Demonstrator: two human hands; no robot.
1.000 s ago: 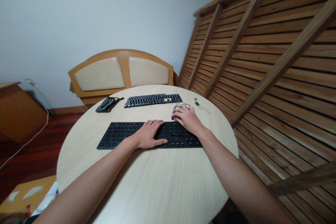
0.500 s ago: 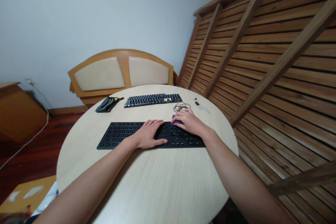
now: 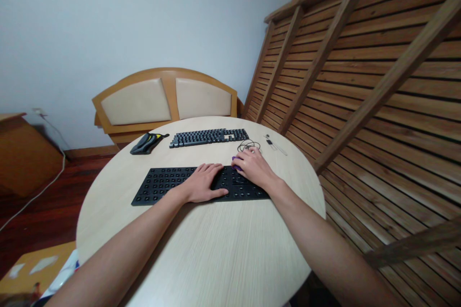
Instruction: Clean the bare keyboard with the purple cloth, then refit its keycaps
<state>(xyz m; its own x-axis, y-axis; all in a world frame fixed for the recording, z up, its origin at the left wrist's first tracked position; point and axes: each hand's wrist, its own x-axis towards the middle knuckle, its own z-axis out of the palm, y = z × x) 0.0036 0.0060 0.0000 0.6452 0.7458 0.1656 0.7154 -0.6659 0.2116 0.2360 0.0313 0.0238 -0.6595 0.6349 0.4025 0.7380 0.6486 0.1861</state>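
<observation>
A black keyboard base (image 3: 160, 183) without its keycaps lies across the table, its bare switches showing. My left hand (image 3: 202, 184) rests on its middle, fingers stretched out and thumb apart near the front edge. At the back edge of the base, right of centre, my right hand (image 3: 253, 165) is closed over a small purple thing (image 3: 235, 162). Most of that thing is hidden under the fingers, so its kind cannot be made out. A coil of thin black cable (image 3: 248, 144) lies just beyond my right hand.
Behind the base lies a block of dark keycaps (image 3: 209, 137) laid out like a keyboard. A black and grey pouch-like thing (image 3: 147, 144) with yellow sits left. Small tools (image 3: 275, 145) lie right on the round table (image 3: 216, 249). A slatted wooden frame (image 3: 360, 81) leans alongside.
My right hand has shifted slightly left and back along the base with the purple thing. My left hand stays in place on the base.
</observation>
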